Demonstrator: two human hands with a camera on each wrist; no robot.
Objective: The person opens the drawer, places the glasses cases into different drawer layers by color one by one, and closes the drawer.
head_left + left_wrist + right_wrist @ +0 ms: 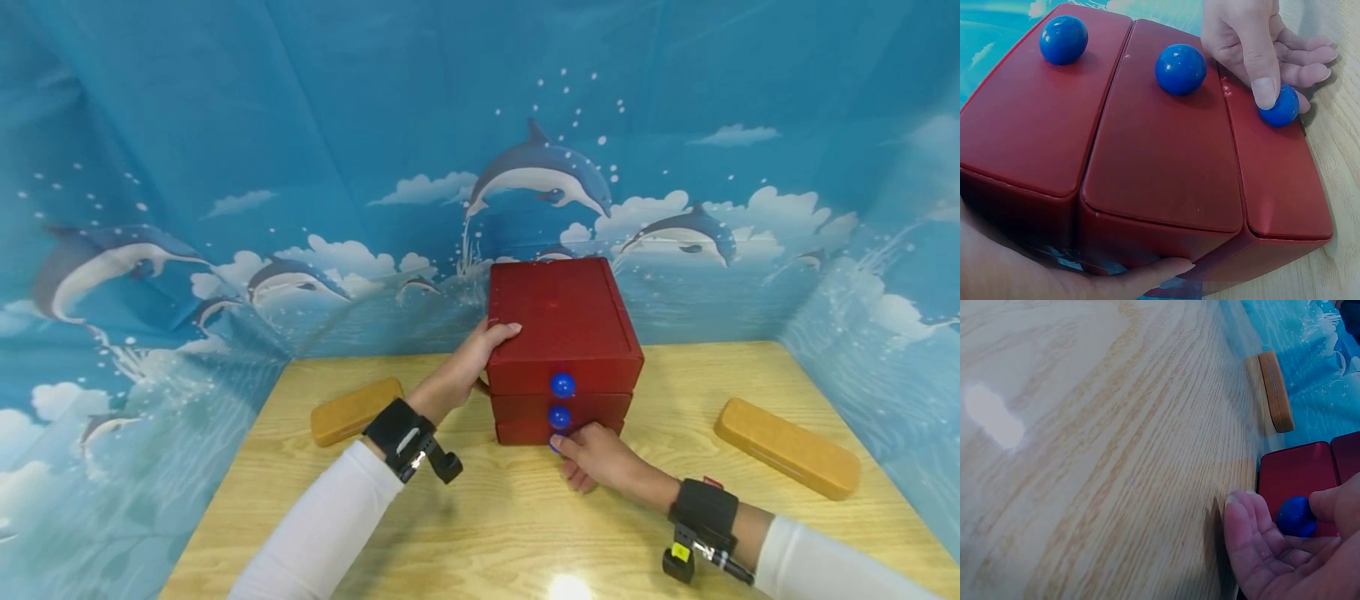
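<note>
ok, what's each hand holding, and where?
Right hand pinches the bottom drawer's blue knob. Left hand grips the red drawer box at its left side.

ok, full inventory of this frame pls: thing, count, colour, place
drawer box: 1, red, three drawers, table centre near the backdrop
drawer knobs: 3, blue; top knob, middle knob, bottom knob on the lowest drawer front
cases: 2, tan, flat on the table; left case left of the box, right case right of it
table: 1, light wood grain
backdrop: 1, blue with dolphins and clouds, behind and at both sides
wrist straps: 2, black, one on each wrist
sleeves: 2, white
left hand: grips the box's left side, thumb on top
right hand: fingers pinch the bottom knob
</note>
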